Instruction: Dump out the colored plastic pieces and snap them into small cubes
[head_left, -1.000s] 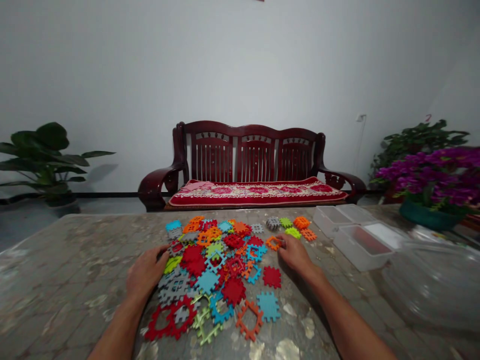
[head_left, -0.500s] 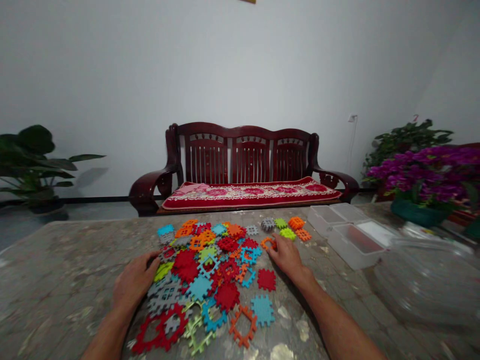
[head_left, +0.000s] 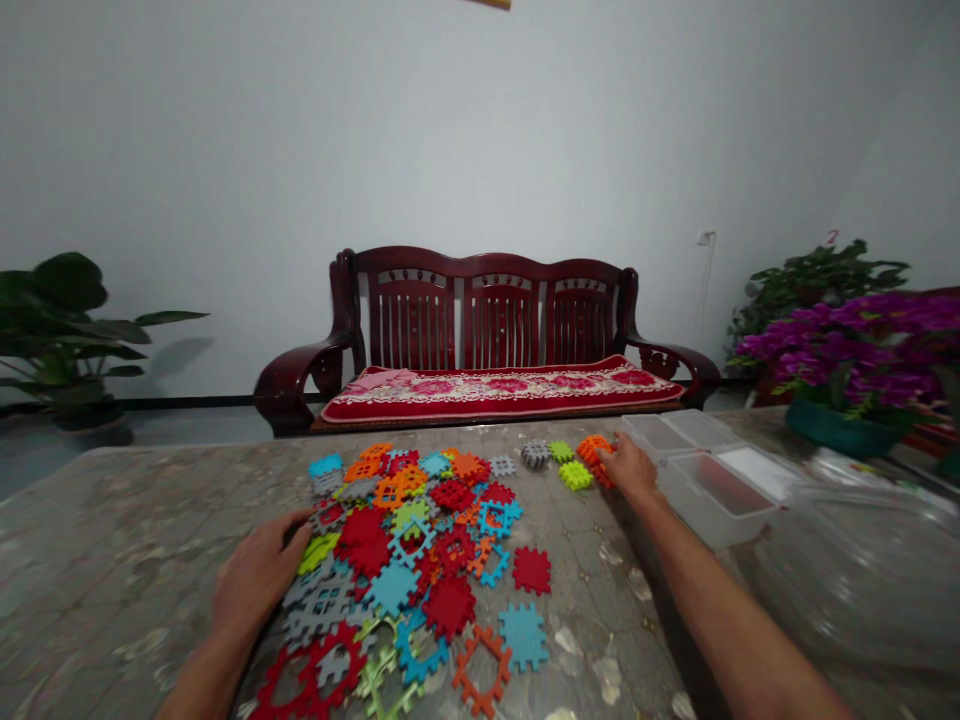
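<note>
Head view: the right hand [head_left: 628, 466] is positioned at the orange stack [head_left: 591, 448], fingers at its right side; whether a piece is gripped cannot be determined. The orange stack sits on the table [head_left: 135, 560], beside the lime stack [head_left: 576, 476] and near the clear box [head_left: 724, 500]. The left hand [head_left: 259, 565] is at the left edge of the heap [head_left: 393, 587], thumb parted from fingers, grip relaxed.
</note>
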